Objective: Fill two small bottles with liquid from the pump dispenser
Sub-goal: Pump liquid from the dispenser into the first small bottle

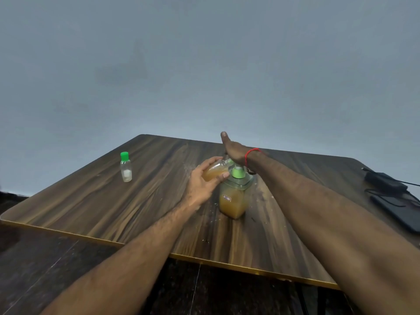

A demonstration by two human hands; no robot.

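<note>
Pump dispenser (234, 198) nearest, upright on worktop (102, 201), part full of amber liquid: likely heavy, stiff-walled, steady under a downward push, best pressed squarely on the green head. Right hand (234, 151) flat over that head, fingers extended, pinching nothing. Left hand (202, 185) just beside, grip wrapped round small bottle (214, 171), tilted with its mouth at the spout, amber inside; probably light, thin-walled, slick if dribbled on, so best held mid-body, gently. Farther left, well apart, second bottle (126, 167), capped green, upright, seemingly unfilled.
</note>
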